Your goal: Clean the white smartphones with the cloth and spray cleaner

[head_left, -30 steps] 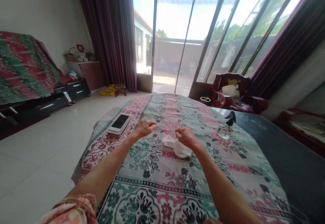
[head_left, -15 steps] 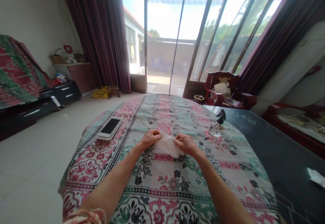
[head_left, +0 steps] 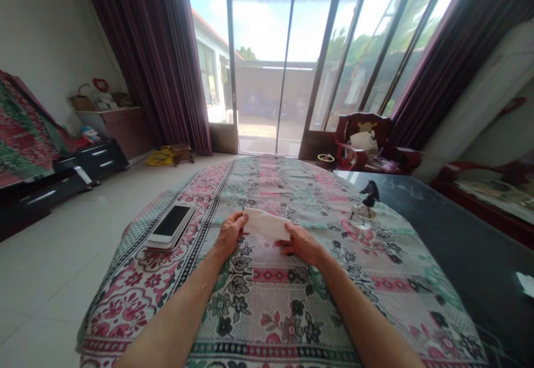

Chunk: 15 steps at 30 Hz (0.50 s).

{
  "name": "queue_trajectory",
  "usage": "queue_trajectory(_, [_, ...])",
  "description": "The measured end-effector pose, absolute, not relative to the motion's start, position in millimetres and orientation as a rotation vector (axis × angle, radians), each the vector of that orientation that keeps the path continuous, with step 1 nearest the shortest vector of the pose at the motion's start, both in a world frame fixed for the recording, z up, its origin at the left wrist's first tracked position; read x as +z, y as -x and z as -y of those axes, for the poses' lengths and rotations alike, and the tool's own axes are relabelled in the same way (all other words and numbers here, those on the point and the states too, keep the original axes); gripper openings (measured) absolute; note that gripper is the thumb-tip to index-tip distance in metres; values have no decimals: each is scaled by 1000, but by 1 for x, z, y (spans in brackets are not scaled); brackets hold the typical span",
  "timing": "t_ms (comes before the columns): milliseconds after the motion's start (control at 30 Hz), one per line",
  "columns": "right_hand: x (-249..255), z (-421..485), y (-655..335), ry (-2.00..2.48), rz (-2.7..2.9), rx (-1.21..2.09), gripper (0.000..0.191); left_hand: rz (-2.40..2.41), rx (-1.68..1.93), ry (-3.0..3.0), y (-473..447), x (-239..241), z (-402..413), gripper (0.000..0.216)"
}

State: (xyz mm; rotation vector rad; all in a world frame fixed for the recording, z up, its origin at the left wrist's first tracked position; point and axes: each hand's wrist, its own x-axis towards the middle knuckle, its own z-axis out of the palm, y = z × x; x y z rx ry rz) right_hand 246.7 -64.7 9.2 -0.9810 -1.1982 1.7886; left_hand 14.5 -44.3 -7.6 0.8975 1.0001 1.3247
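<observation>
A thin white tissue (head_left: 266, 225) is stretched between my two hands, just over the patterned tablecloth (head_left: 271, 301). My left hand (head_left: 230, 232) pinches its left end between thumb and fingers. At the other end, my right hand (head_left: 303, 242) grips the right edge, with its lower fingers curled beneath. The sheet looks like a folded strip, slightly wavy along its top. Whether it touches the cloth I cannot tell.
A white phone (head_left: 172, 225) lies on a stack of flat things at the left. Toward the right stands a clear spray bottle (head_left: 364, 212) with a black head. Beyond are a dark table (head_left: 417, 207), a red wooden chair (head_left: 362, 140) and a yellow bag (head_left: 160, 156).
My hands have moved apart, and the tissue, crumpled and hanging lower before, is now drawn out into a flatter strip. My view has shifted slightly.
</observation>
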Motion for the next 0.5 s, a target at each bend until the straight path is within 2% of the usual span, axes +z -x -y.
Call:
queue_trajectory(133, [8, 67, -246, 985, 1211, 1730, 43, -1042, 1327, -903, -18, -7, 43, 37])
queue_trajectory(300, [6, 67, -245, 964, 1217, 1651, 48, -1138, 1370, -864, -22, -3, 45, 34])
queue_trajectory(400, [6, 69, -244, 1031, 1263, 1452, 42, -1177, 1316, -864, -23, -1, 46, 36])
queue_trajectory(500, [8, 72, -245, 1211, 1462, 1020, 44, -1188, 1279, -887, -23, 0, 47, 36])
